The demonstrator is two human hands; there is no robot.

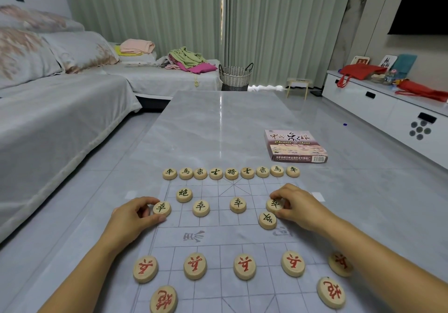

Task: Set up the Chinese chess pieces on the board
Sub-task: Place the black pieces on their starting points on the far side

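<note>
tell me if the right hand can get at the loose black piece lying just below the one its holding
Probably yes. The right hand pinches a black soldier, and the loose black piece lies right beside its thumb on the board, with nothing on top or between. It must release the soldier first.

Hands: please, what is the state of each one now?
Left hand: closed on a black-marked piece.
Right hand: closed on another black piece.

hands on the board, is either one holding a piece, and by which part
Left hand pinches a black soldier piece by its rim; right hand does the same with another soldier.
</note>
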